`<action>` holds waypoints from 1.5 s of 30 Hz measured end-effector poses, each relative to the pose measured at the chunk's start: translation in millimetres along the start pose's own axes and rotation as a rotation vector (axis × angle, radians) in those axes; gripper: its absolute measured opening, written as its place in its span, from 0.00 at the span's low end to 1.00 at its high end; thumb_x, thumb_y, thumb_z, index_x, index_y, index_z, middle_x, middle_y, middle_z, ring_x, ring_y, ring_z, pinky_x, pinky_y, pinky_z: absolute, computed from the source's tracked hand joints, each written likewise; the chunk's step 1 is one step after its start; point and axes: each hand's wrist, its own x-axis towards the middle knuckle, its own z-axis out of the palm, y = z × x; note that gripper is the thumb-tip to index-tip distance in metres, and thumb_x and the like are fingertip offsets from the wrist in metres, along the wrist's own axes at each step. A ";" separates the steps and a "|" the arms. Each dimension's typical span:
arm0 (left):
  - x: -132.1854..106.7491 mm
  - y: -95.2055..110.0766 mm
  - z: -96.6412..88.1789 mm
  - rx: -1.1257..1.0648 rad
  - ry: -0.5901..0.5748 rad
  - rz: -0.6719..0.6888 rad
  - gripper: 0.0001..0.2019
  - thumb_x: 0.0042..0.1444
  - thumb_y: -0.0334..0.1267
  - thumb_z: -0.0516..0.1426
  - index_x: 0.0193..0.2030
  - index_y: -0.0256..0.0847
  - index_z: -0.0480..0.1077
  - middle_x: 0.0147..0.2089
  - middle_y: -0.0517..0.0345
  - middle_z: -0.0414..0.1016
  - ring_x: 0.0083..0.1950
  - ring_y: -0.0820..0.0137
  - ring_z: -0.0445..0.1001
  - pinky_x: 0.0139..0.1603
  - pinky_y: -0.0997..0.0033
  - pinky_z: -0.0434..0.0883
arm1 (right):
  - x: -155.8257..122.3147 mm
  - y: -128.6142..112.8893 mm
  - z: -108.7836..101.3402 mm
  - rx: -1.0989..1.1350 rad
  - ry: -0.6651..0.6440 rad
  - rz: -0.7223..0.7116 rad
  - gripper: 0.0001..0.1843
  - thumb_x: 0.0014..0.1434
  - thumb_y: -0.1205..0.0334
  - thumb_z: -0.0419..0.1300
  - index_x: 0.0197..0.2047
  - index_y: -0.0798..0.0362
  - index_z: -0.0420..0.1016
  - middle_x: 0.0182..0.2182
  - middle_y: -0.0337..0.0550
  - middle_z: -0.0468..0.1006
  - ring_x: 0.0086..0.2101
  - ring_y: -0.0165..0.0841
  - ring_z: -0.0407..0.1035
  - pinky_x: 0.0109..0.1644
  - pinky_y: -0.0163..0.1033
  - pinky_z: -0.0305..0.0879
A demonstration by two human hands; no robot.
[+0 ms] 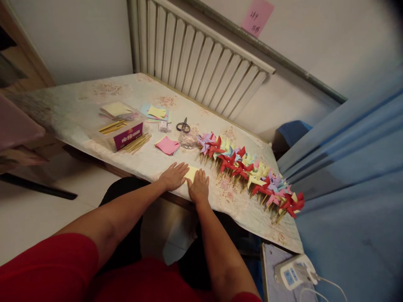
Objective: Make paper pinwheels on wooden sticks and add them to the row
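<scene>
- The left hand lay flat, fingers outstretched, touching a flat pale-yellow paper sheet;
- the right hand lay likewise unclenched at the sheet's right side;
- the sheet rested near the front edge of the floral-covered bench;
- multicoloured paper pinwheels lay rightward.

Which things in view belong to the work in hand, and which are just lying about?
Likely part of it:
yellow paper, at the left hand and right hand
pink paper
scissors
loose sticks
pinwheels

Seemingly just there:
radiator
wall note
white device
blue curtain
</scene>
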 end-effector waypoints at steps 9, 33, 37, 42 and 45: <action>0.7 -0.7 -0.8 -0.034 0.012 0.017 0.27 0.66 0.41 0.46 0.70 0.37 0.61 0.74 0.45 0.56 0.75 0.57 0.52 0.73 0.47 0.48 | -14.0 3.6 -0.1 0.006 0.008 -0.011 0.36 0.71 0.48 0.46 0.72 0.65 0.54 0.71 0.64 0.51 0.71 0.50 0.44 0.71 0.60 0.40; 3.8 -2.2 5.6 -0.087 0.034 0.017 0.27 0.65 0.41 0.46 0.70 0.38 0.61 0.74 0.45 0.56 0.76 0.57 0.52 0.73 0.47 0.46 | -77.0 14.2 -16.0 -0.016 -0.101 -0.032 0.32 0.69 0.54 0.54 0.70 0.63 0.58 0.71 0.61 0.53 0.71 0.50 0.46 0.72 0.60 0.42; 3.8 -1.9 4.6 -0.107 0.032 0.007 0.27 0.65 0.41 0.47 0.70 0.40 0.62 0.74 0.46 0.57 0.76 0.57 0.52 0.73 0.47 0.46 | -78.8 17.1 -20.0 0.085 -0.043 0.003 0.27 0.70 0.57 0.51 0.68 0.60 0.63 0.67 0.60 0.62 0.68 0.45 0.54 0.71 0.56 0.50; 2.3 -1.0 1.4 -0.084 0.017 0.011 0.27 0.66 0.42 0.46 0.70 0.38 0.61 0.75 0.46 0.56 0.76 0.57 0.51 0.73 0.47 0.46 | -50.8 6.9 -30.3 0.182 0.089 -0.054 0.26 0.71 0.61 0.44 0.68 0.60 0.63 0.64 0.57 0.69 0.64 0.39 0.62 0.69 0.48 0.57; 1.6 -0.8 1.1 -0.072 0.012 0.016 0.27 0.66 0.42 0.45 0.70 0.37 0.61 0.74 0.45 0.57 0.75 0.57 0.52 0.73 0.47 0.47 | -22.1 -7.3 -35.8 0.203 0.059 -0.184 0.26 0.72 0.62 0.42 0.67 0.62 0.64 0.65 0.55 0.68 0.66 0.36 0.59 0.72 0.46 0.52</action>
